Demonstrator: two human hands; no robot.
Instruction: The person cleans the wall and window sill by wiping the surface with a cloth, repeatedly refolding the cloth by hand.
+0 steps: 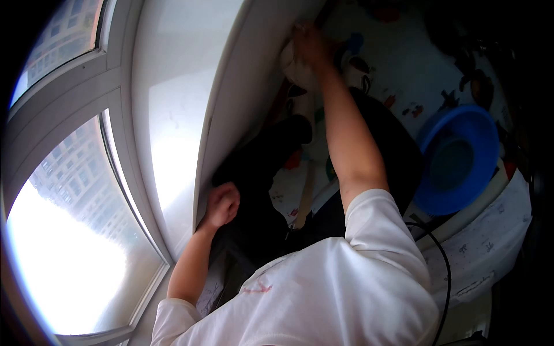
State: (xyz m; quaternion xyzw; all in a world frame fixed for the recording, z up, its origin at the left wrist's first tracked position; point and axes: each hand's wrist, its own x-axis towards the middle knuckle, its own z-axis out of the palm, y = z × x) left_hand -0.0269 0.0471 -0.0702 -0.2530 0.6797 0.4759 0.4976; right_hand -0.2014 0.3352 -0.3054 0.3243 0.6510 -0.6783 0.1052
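Holding pale item [295, 67], shirt marking [258, 289] illegible

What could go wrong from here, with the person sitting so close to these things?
The blue basin is right beside the right leg; a shift of the leg might tip it. The black cable curves near the person's side and may snag. The right hand reaches into a dim area, so it might miss or bump something.
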